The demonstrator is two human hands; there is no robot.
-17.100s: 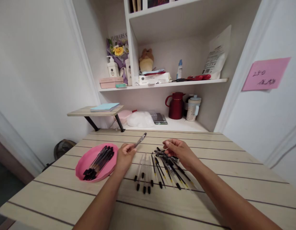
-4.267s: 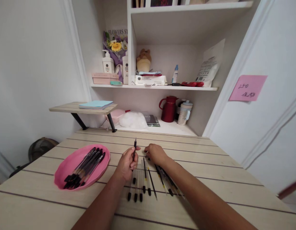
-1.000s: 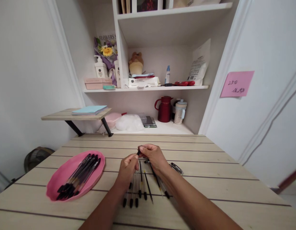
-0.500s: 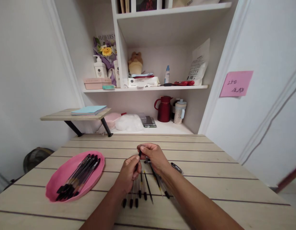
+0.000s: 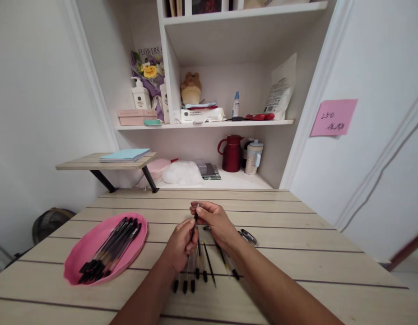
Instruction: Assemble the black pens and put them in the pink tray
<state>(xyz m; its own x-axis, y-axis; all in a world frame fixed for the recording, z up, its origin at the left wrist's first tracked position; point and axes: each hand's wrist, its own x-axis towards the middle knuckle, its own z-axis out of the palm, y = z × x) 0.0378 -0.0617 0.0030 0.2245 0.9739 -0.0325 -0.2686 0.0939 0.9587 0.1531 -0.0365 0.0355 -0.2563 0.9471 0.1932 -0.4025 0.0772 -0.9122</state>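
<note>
My left hand [image 5: 180,244] is closed round an upright black pen [image 5: 195,221] over the middle of the wooden table [image 5: 297,271]. My right hand [image 5: 213,220] pinches the pen's top end; what it holds there is too small to make out. Under both hands lie several clear pen barrels and thin black refills [image 5: 198,271], side by side. A pink tray [image 5: 76,266] at the left holds several finished black pens [image 5: 110,246]. A loose pen part [image 5: 248,236] lies just right of my right wrist.
Behind the table stand white shelves [image 5: 205,123] with a red jug [image 5: 232,154], a cup, bottles and boxes. A small wooden riser [image 5: 104,161] carries a blue notebook at the back left. A pink note [image 5: 333,117] sticks on the right wall.
Over the last second my hands stayed joined on the pen; the right hand's pinch rose slightly at its top. Seconds earlier the right hand was reaching into the parts on the table.
</note>
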